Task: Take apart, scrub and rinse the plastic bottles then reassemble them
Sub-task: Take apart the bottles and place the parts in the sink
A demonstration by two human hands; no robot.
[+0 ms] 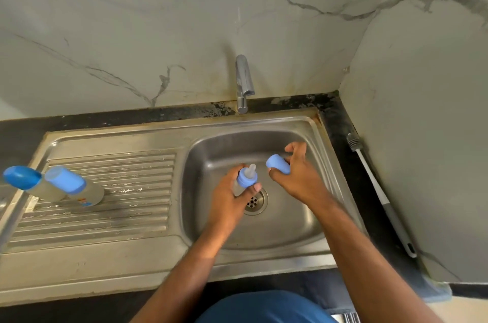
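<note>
Left hand [232, 190] grips bottle [247, 177], right hand [293, 175] holds cap [277, 164] over sink [303, 241]; park cap, then unscrew collar squarely.

**Bare arms, blue clothing**

Your left hand [232, 190] and right hand [295, 175] are bare, with no gloves, rings, watch or bands showing. Both forearms are uncovered right up to the bottom edge of the view; no sleeve shows. Below them, a patch of your blue garment [264, 307] shows, plain and unmarked.
</note>
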